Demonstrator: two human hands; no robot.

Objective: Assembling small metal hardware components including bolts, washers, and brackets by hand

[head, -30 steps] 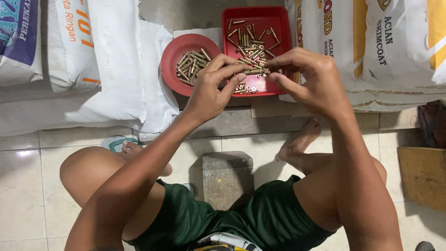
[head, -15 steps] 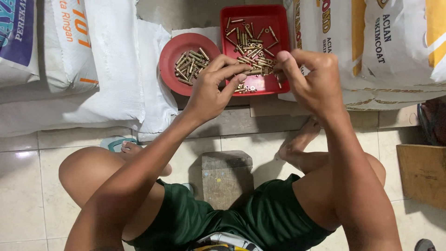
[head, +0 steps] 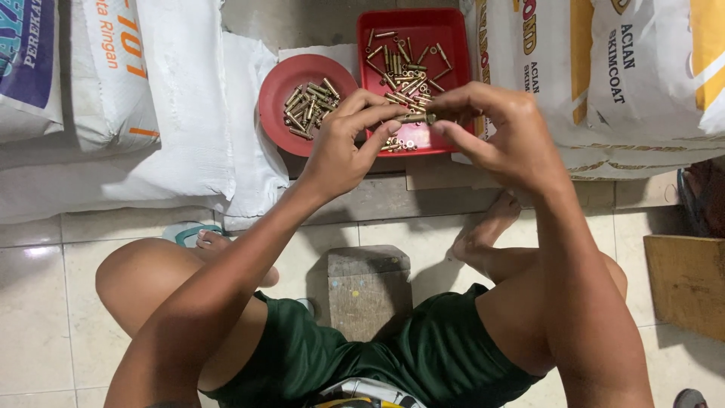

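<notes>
Head view, looking down at a seated person. The left hand [head: 343,151] and the right hand [head: 498,136] meet above the near edge of a red square tray [head: 453,30]. Both are closed to a fingertip pinch on the same small brass bolt [head: 414,119], which lies level between them; the left takes its left end, the right its right end. Whether a nut or sleeve is being fitted on it is too small to tell.

The tray, at far centre, holds a loose scatter of brass bolts and, along its near edge, small ring-shaped pieces. Just left of it, touching or nearly so, a red round plate [head: 276,83] carries a tidier heap of brass pieces [head: 308,106].

Judged from the two heaps, part of the batch appears handled and set on the plate, while a comparable quantity remains in the tray.

White printed sacks [head: 151,98] lie left and right; a small wooden block [head: 368,291] stands on the tiled floor [head: 30,317] between the knees.
</notes>
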